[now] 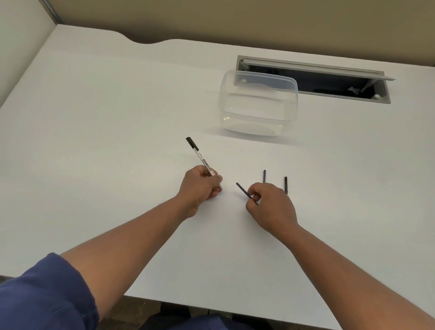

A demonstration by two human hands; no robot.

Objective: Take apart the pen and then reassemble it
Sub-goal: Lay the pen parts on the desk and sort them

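Near the middle of the frame, the left hand (200, 184) holds a white plastic pen barrel with a black end cap (201, 159), its fingers clamped around the lower end. The barrel slants up and to the left, its black end pointing toward the upper left of the frame and raised clear of the white bench (91, 151).

Just to the right, the right hand (271, 206) pinches a thin dark refill rod (243, 190) between thumb and fingers. The free end of the rod points up and left toward the open end of the barrel, with a small gap between the two. Whether the hands rest on the bench cannot be told.

Two short dark pen pieces lie on the bench just above the right hand: one short dark piece (264, 175) is partly hidden behind the knuckles, and another short dark piece (286, 184) lies a little further right, apart from the first.

Further up the frame, right of centre, stands a clear plastic container with a loose clear lid (257, 106). Behind it, in the upper right, a grey cable hatch (314, 79) set into the bench stands open.

Blue sleeves (44, 299) show at the lower left.
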